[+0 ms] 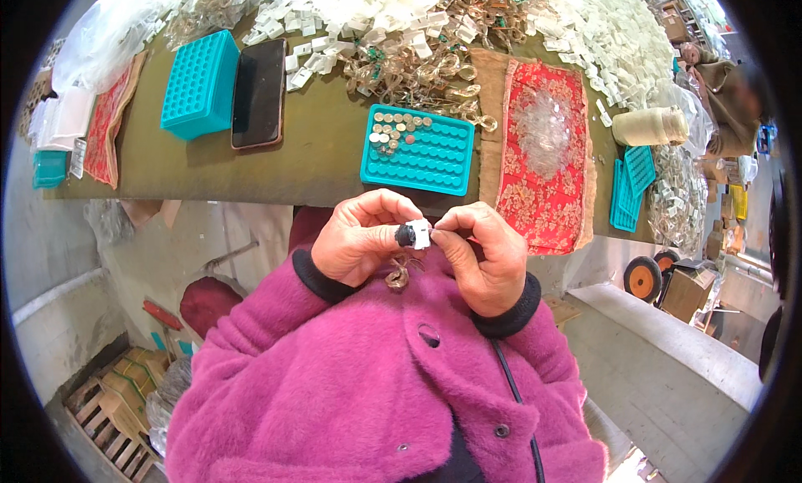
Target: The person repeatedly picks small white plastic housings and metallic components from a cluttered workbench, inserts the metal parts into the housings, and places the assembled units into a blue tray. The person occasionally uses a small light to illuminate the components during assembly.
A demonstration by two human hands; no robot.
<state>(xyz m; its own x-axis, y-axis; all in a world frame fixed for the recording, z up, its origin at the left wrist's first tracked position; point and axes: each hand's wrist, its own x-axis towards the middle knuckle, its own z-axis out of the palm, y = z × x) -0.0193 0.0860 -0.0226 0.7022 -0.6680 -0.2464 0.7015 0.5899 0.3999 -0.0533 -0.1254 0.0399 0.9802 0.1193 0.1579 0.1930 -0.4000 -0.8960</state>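
Observation:
My left hand (359, 236) pinches a small white plastic case (420, 233) between thumb and fingers, in front of my chest. Something black, like a wrap, covers the tip of that thumb. Below the case hangs a small looped bundle of thin wire (398, 277). My right hand (484, 253) is closed, thumb and forefinger pressed together at the case's right edge; whatever they pinch is too small to make out. Just beyond my hands, a teal tray (447, 161) with round pockets lies on the table, several silver coin-like discs (393, 130) at its upper left.
Heaped white plastic cases (409, 11) and tangled wire bundles (409, 73) cover the table's far side. Left of the tray are a black phone (258, 94) and stacked teal trays (199, 86). To the right lie a red patterned cloth (543, 199) and a beige roll (650, 127).

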